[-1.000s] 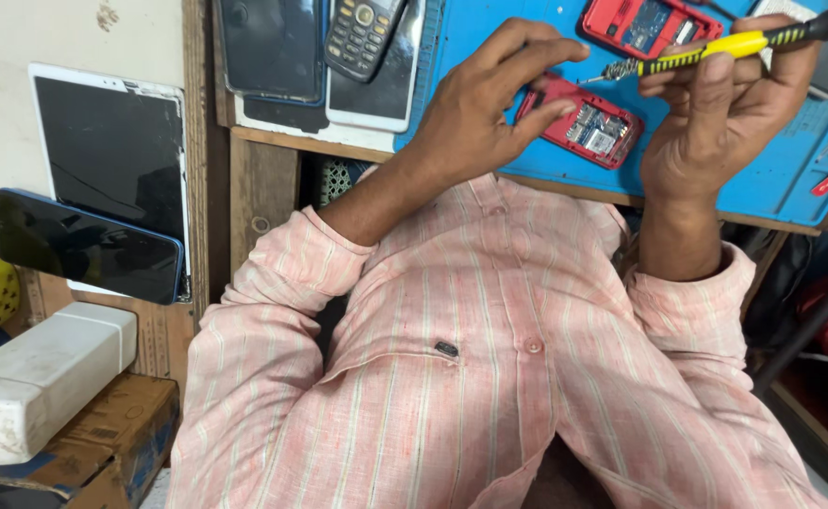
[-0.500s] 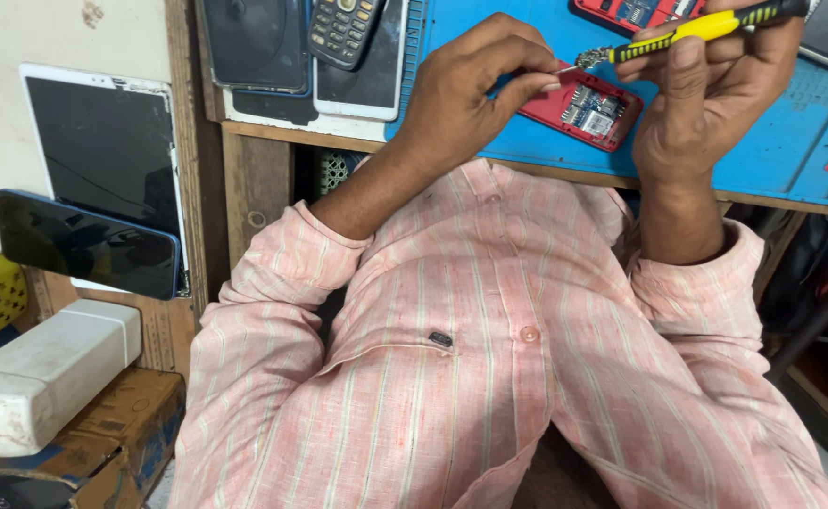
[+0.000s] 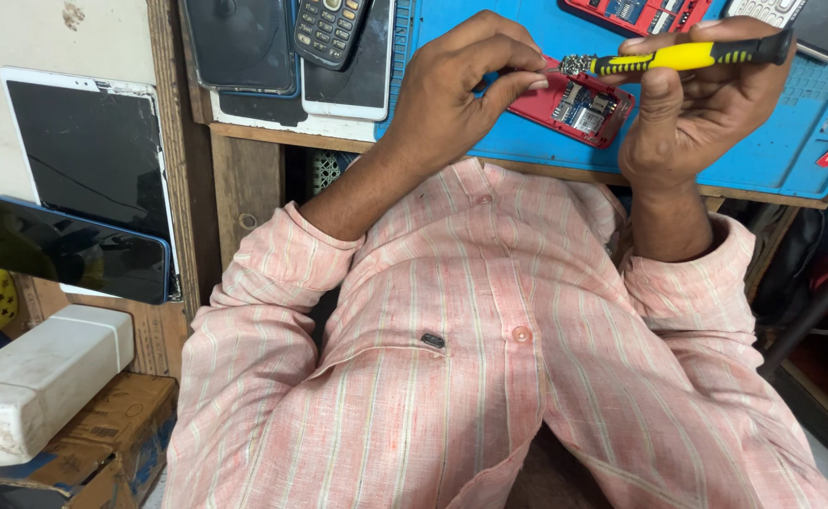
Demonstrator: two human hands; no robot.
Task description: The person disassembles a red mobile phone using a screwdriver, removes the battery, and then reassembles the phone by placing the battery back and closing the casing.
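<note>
From where I watch, the scene is evenly and brightly lit with soft, diffuse light; nothing is blown out. My left hand (image 3: pixel 461 90) casts only a faint, soft-edged shadow onto the blue mat (image 3: pixel 527 155) just beneath its fingertips, and my right hand (image 3: pixel 692 113) shades its own palm. The yellow screwdriver (image 3: pixel 683 57) in the right-hand grip is sharp, with a small highlight along the handle. Left of the grip, the dark tablet screens (image 3: pixel 89 151) carry dull grey reflections without hard glare. Below the grip, the striped shirt (image 3: pixel 489 377) is crisp. Edges bend slightly outward from the wide lens; the lower right corner falls into murky shadow.
</note>
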